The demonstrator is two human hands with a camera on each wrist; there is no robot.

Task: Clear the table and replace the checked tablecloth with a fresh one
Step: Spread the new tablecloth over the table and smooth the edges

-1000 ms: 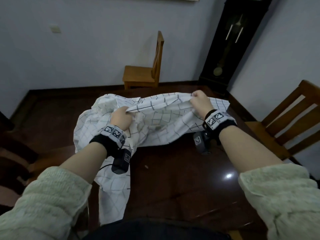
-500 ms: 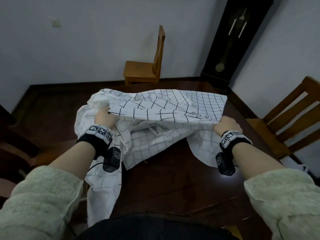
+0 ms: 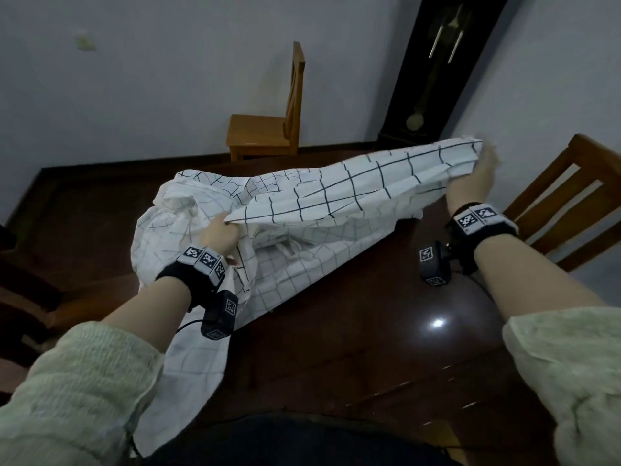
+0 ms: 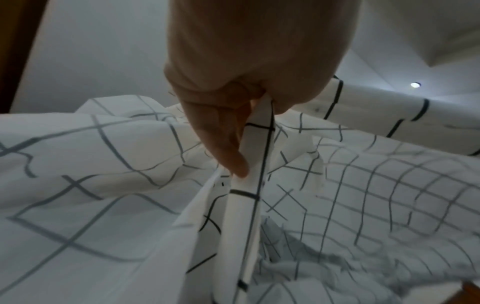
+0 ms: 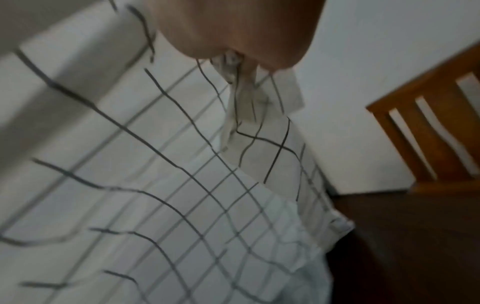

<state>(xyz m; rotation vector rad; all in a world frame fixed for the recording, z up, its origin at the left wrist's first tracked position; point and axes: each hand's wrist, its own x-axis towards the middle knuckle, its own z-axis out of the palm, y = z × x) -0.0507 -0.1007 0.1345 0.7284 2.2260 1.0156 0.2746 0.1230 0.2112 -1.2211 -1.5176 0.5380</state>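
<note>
A white checked tablecloth [image 3: 316, 210] with thin black lines lies bunched on the dark wooden table [image 3: 369, 348]. My left hand [image 3: 220, 235] pinches a folded edge of the checked tablecloth [image 4: 249, 185] low over the table's left side. My right hand [image 3: 482, 173] grips a gathered corner and holds it raised at the far right, so the cloth stretches between both hands. In the right wrist view the checked tablecloth [image 5: 182, 185] hangs down from my fist. A loose tail drops over the near left table edge.
A wooden chair [image 3: 564, 203] stands close at the right of the table. Another small chair [image 3: 268, 129] sits by the back wall, beside a tall dark pendulum clock [image 3: 433, 68]. A dark chair [image 3: 30, 290] is at the left.
My right hand has swung up and out to the right with its corner, pulling the cloth taut. The left hand has kept its hold and shifted a little nearer.
</note>
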